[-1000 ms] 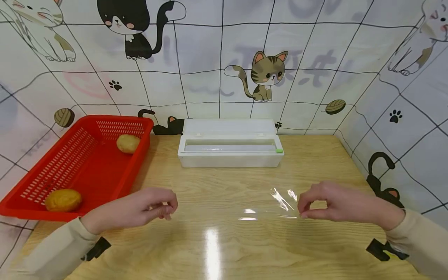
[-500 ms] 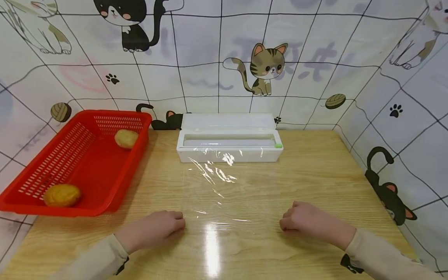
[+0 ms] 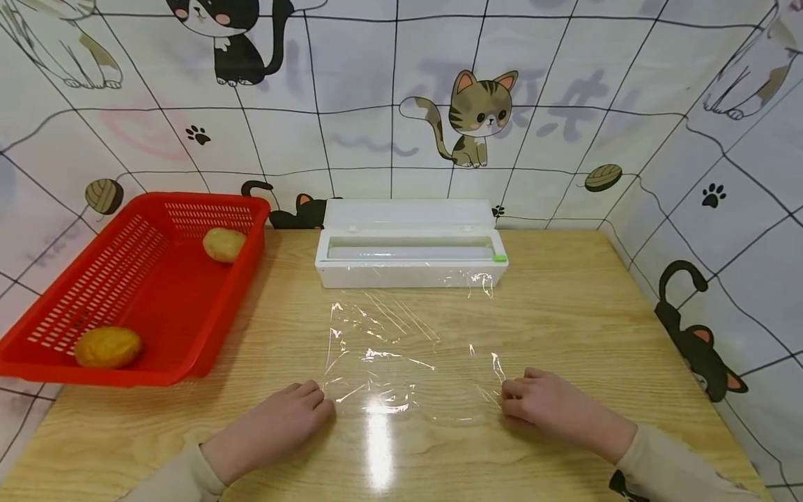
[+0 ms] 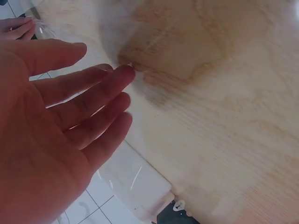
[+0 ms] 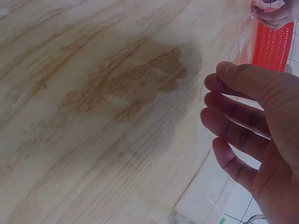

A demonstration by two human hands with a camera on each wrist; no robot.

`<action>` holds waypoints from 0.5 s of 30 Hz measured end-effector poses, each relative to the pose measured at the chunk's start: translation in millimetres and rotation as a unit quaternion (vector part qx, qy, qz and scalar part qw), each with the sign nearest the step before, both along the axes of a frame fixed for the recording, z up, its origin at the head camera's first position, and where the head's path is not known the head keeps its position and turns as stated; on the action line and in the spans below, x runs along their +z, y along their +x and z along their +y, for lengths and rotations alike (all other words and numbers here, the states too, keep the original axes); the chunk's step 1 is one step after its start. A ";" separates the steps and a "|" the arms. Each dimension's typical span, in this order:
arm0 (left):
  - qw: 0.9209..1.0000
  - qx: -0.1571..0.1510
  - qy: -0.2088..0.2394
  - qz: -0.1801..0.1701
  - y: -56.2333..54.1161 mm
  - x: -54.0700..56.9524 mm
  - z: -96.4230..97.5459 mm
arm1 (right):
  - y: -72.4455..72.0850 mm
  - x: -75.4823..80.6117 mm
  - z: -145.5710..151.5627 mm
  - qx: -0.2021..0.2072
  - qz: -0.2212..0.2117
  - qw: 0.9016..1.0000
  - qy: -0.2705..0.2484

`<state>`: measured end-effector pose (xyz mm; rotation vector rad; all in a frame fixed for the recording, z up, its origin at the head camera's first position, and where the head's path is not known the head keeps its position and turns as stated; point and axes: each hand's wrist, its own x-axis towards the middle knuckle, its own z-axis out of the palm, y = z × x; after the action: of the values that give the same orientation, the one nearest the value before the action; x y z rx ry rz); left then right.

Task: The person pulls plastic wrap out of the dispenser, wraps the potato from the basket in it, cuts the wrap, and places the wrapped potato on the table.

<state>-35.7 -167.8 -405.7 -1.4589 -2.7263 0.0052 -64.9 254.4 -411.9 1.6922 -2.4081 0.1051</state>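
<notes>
A sheet of clear plastic wrap (image 3: 401, 348) stretches across the tabletop from a white wrap box (image 3: 408, 275), its creases catching light. At its near left corner is my left hand (image 3: 276, 429); the left wrist view shows the thumb (image 4: 65, 53) apart from relaxed, nearly straight fingers (image 4: 100, 95) at the film. My right hand (image 3: 555, 411) is at the near right corner. There, in the right wrist view, thumb (image 5: 243, 77) and index fingertip meet and pinch the film's edge, with the other fingers loosely bent.
The box's lid (image 3: 408, 213) stands raised, with a roll (image 3: 408, 252) inside and a green slider (image 3: 499, 258) at its right end. On the left stands a red basket (image 3: 216, 335) with two potatoes, one of them brownish (image 3: 109, 347). A cat-patterned sheet backs the table.
A second ago both hands were higher and wider apart; they moved down towards the near edge. The film now lies lower, spread before the box. The left thumb now shows apart from its fingers.
</notes>
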 end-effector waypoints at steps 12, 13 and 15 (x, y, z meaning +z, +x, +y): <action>0.999 0.034 0.009 -0.020 5.0 -1.8 -10.2 | -6.3 -0.4 1.5 -0.006 0.015 1.000 0.009; 0.999 0.033 0.017 -0.026 5.3 -1.8 -11.3 | -6.6 -0.6 1.8 -0.006 0.011 1.000 0.009; 0.998 0.029 0.033 -0.037 5.6 -0.7 -13.2 | -6.9 -0.7 2.4 -0.005 0.006 1.000 0.006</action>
<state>-30.1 -181.0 -406.5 -1.3904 -2.7970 -0.1389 -71.8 256.8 -412.6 1.6814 -2.4139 0.0783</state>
